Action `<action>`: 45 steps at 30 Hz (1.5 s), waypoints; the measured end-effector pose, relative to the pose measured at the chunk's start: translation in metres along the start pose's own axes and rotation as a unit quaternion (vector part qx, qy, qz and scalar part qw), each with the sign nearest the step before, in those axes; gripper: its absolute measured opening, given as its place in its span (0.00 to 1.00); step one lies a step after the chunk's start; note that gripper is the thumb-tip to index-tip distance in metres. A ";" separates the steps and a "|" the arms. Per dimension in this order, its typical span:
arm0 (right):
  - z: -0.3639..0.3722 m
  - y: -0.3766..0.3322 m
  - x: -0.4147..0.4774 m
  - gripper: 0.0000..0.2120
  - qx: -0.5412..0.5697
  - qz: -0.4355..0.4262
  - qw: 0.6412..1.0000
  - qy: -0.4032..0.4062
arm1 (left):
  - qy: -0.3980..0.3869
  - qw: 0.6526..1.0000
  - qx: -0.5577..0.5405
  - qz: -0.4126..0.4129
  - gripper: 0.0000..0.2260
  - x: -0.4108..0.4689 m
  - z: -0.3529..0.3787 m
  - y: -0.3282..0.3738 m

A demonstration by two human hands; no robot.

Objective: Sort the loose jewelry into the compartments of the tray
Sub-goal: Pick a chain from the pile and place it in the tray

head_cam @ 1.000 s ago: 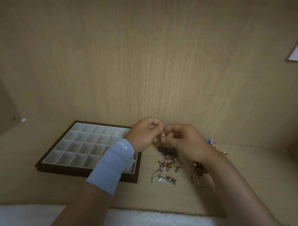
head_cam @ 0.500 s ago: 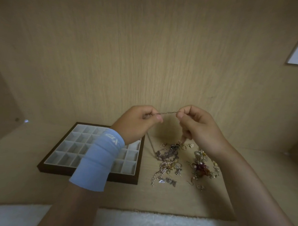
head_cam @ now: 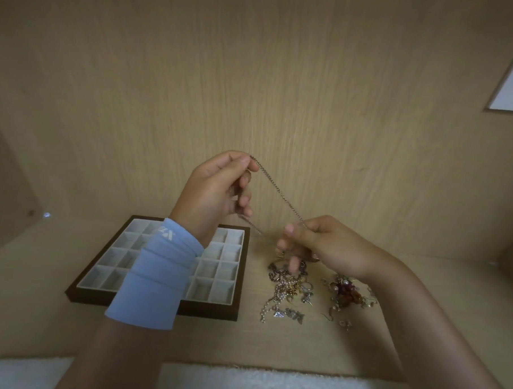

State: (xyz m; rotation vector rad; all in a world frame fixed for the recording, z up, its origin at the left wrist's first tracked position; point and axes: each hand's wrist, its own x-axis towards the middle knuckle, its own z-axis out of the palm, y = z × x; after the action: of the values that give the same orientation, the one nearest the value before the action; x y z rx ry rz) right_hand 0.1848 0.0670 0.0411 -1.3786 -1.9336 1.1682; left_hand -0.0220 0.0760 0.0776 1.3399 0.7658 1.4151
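A thin metal chain (head_cam: 279, 191) is stretched in the air between both hands. My left hand (head_cam: 217, 192), with a light blue wrist sleeve, pinches its upper end above the tray. My right hand (head_cam: 323, 244) pinches the lower end just over the jewelry. A second strand of the chain (head_cam: 253, 228) runs lower between the hands. The dark-framed tray (head_cam: 212, 311) with several pale compartments lies on the wooden surface at left. A loose jewelry pile (head_cam: 289, 290) lies right of it, and a second cluster (head_cam: 346, 294) with dark red beads farther right.
A wooden back wall rises close behind the tray. Side panels close in at far left and right. A white fluffy cloth (head_cam: 270, 384) runs along the near edge. Small loose pieces (head_cam: 345, 324) lie in front of the right cluster.
Both hands lifted the chain out of the pile. My left hand then rose higher while my right hand dropped toward the jewelry, so the chain now slants instead of lying level.
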 end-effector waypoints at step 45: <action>0.151 -0.163 0.066 0.06 -0.097 -0.250 0.946 0.185 | 0.083 0.957 0.265 -0.085 0.08 -0.112 -0.200 -0.007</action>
State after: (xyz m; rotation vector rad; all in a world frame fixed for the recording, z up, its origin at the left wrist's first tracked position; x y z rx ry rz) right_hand -0.0400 0.0533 0.0968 -1.0103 -1.9850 0.4555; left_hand -0.2267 0.0096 -0.0033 1.5183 1.4126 1.2381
